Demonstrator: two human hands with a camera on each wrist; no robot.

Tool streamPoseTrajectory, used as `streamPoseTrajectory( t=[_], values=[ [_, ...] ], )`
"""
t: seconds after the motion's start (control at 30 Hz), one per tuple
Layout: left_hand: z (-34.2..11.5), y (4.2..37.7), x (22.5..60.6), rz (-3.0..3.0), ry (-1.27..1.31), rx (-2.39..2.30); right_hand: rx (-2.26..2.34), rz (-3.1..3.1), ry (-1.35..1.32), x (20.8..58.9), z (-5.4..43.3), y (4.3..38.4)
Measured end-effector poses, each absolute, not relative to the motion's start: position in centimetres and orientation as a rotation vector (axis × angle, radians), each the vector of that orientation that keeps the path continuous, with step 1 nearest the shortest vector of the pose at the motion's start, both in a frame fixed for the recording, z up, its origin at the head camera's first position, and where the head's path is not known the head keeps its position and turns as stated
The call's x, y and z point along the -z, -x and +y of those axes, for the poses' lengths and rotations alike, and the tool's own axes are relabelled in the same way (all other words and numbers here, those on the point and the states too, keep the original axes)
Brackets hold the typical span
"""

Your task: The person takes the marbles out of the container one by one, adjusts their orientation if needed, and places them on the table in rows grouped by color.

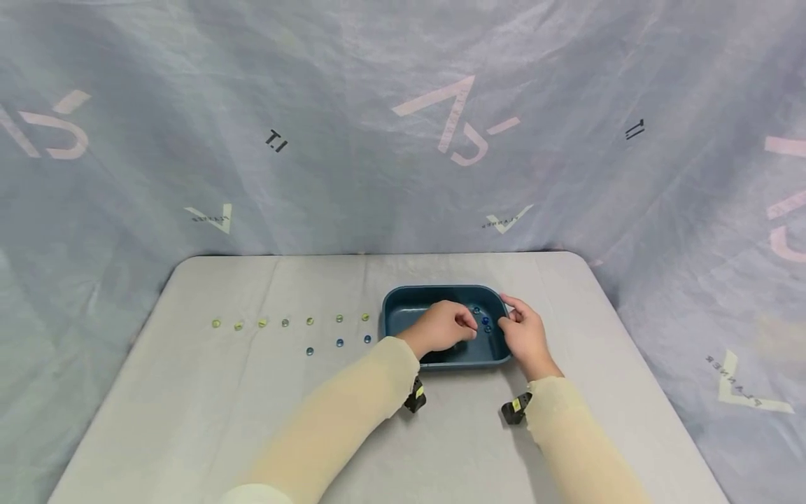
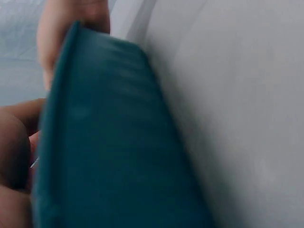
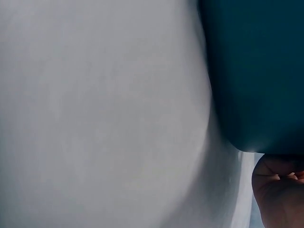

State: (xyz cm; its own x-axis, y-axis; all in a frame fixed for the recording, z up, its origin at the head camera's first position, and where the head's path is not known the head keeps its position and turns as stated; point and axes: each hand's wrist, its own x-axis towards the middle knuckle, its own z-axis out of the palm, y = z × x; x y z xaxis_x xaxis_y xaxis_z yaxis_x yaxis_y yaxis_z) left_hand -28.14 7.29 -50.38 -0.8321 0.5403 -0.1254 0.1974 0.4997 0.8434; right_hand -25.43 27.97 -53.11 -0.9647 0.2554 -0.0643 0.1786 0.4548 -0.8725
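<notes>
A dark teal rectangular tray (image 1: pixel 466 365) with rounded corners sits on the table. My left hand (image 1: pixel 443 326) reaches over its near wall, fingers curled low inside. In the left wrist view, a small glint shows at the pinched fingertips (image 2: pixel 14 142), a glass bead mostly hidden by them. My right hand (image 1: pixel 525 336) grips the tray's right end, thumb inside the rim and fingers along the outside. Several blue glass beads (image 1: pixel 485 320) lie in the tray's right part, between the two hands. The outer wall of the tray (image 2: pixel 114 133) fills much of the left wrist view.
Left of the tray, a row of several yellow-green glass beads (image 1: pixel 310 321) runs across the white-covered table (image 1: pixel 189 420). In front of its right part lie three blue beads (image 1: pixel 340 343). Grey printed cloth (image 1: pixel 352 140) hangs behind and at both sides.
</notes>
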Motion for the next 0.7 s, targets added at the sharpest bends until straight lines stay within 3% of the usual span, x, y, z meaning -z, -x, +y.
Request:
streamPoseTrajectory(
  t=[0.37, 0.7],
  values=[
    [2.0, 27.2, 47.5, 2.331, -0.621, -1.383, -1.544, -2.640, 0.397, 52.8, 28.1, 25.3],
    [-3.7, 25.5, 47.6, 2.403, -0.550, -1.461, -1.546, -2.650, 0.422, 52.9, 27.9, 25.3]
  ],
)
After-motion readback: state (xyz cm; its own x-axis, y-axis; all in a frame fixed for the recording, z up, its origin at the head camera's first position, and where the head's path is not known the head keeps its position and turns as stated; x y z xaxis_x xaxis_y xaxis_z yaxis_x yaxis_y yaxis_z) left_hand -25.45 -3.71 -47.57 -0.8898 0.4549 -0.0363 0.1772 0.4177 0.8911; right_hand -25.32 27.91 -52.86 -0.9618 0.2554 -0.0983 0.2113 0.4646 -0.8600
